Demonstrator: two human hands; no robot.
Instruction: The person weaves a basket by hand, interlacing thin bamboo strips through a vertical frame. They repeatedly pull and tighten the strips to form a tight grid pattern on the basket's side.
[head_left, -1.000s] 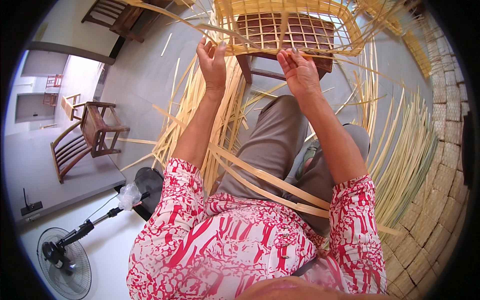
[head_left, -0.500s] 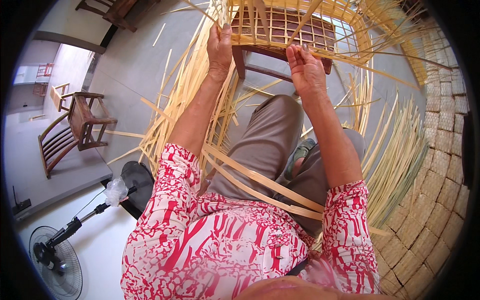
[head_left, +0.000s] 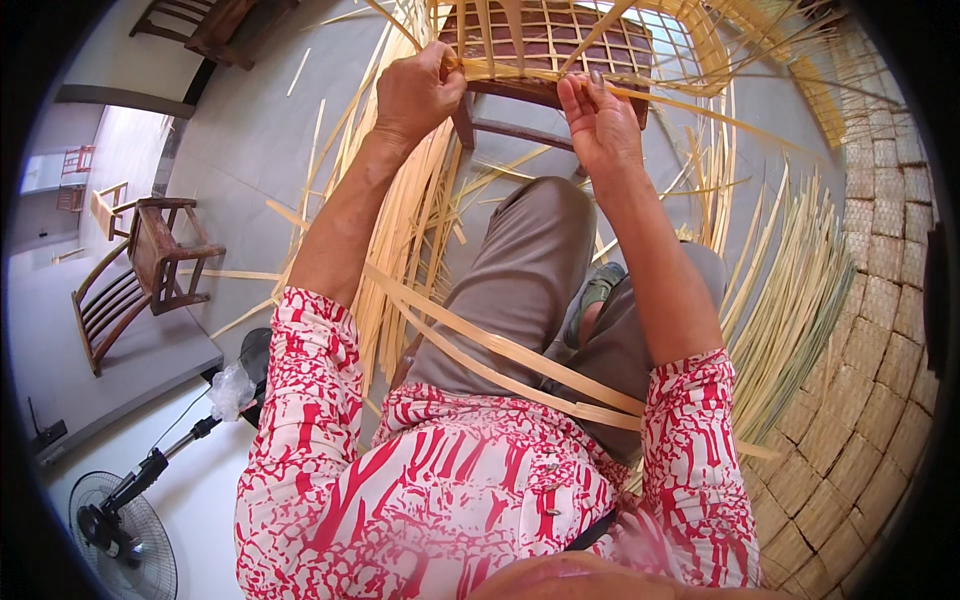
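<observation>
A woven basket (head_left: 690,50) of pale bamboo-like strips, its weave open and square-holed, lies on a dark red wooden stool (head_left: 545,90) in front of me. My left hand (head_left: 422,92) is closed at the basket's near left corner, its fingertips pinching a thin strip. Near the right part of the same edge, my right hand (head_left: 606,122) pinches the long strip (head_left: 715,112) between thumb and forefinger, palm partly turned up, other fingers loosely curled. That strip runs along the edge and sticks out to the right. Loose uprights rise from the weave between my hands.
Long loose strips (head_left: 400,220) cover the floor on the left, and a greener bundle (head_left: 790,270) lies on the right. Two strips (head_left: 500,345) cross my lap. A wooden chair (head_left: 150,260) and a fan (head_left: 120,530) stand left; stacked woven blocks (head_left: 870,330) line the right.
My left hand has moved left and rolled over, so its back now shows, with the fingers curled tighter. My right hand has shifted slightly up and left, still at the strip.
</observation>
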